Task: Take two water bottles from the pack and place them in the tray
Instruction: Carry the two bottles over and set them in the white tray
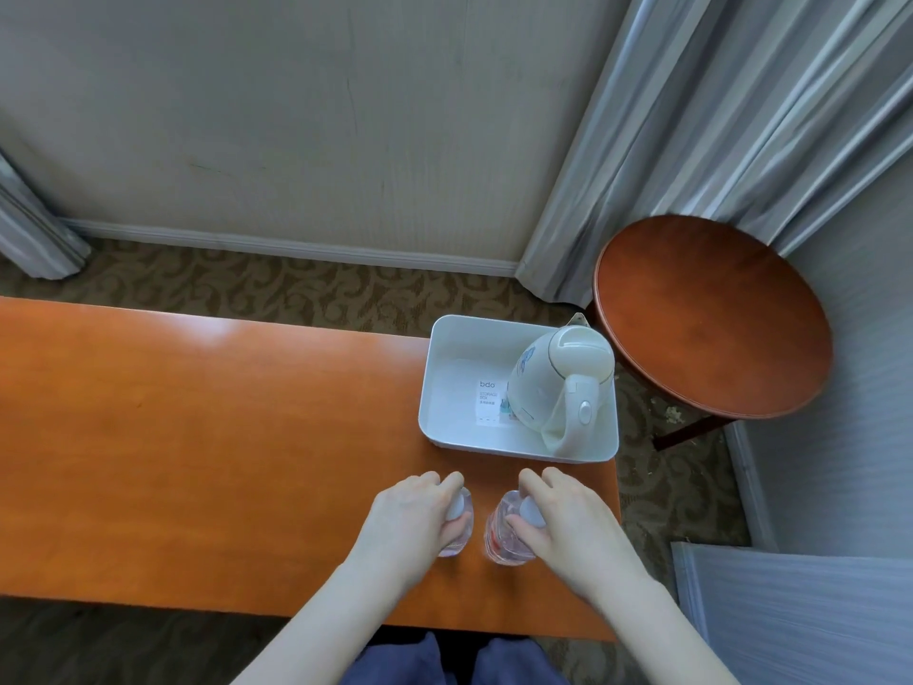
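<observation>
**Two water bottles gripped at the caps, ready to be moved into the tray**

A head-worn view looks down on an orange wooden counter [197,437]. Near its front edge two clear water bottles stand upright, just beside each other. The left bottle [457,529] is grasped around its cap by the left hand [400,521]; the right bottle [506,533] is grasped the same way by the right hand [573,521] — each grip closed on a bottle top. No pack can be seen.

Just beyond the hands, toward the far right of the counter, a white tray [447,348] is seen. A cream electric kettle [563,383] fills its right half, and a paper label [489,402] lies on the tray floor to the kettle's left.

To do the step well, both bottles would likely need to be lifted straight up, carried over the near rim, and set down in the open left half — kept upright and clear of the kettle. A firm hold below the caps may be steadier.
</observation>
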`<state>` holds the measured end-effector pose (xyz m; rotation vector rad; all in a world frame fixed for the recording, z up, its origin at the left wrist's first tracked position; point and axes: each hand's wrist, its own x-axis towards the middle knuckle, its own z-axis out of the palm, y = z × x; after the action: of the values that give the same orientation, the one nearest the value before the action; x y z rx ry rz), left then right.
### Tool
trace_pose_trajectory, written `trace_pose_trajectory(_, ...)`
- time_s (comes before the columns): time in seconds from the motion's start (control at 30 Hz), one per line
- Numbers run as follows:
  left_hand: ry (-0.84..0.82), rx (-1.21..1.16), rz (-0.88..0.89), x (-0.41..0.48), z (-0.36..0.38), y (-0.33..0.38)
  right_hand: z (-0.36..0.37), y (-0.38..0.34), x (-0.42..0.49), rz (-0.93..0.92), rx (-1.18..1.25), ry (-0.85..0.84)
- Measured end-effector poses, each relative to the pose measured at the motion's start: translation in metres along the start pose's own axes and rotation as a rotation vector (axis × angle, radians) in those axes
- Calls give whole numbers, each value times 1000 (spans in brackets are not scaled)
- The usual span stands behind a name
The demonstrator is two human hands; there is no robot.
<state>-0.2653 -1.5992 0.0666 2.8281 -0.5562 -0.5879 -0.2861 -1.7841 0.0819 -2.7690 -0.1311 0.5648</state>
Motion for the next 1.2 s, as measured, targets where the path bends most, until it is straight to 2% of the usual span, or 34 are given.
trace_pose_trajectory(0.13, 88, -80, -9, 11, -45, -4, -44, -5, 10, -93, 26, 149)
trace_pose_trajectory(0.33, 266, -109, 28, 46, -117, -7, -107, -14, 49, -172, 14, 252)
trace_pose_trajectory(0.5, 360, -169, 84, 93, -138, -18, -131, -14, 97, -156, -67, 301)
trace_pose_trajectory(0.9, 224, -137, -23, 206, -109, -36, -109, 10, 208, -39, -102, 233)
trace_pose_trajectory(1.2, 168, -113, -71, 239, -80, -52, -82, 26, 242, 29, -104, 131)
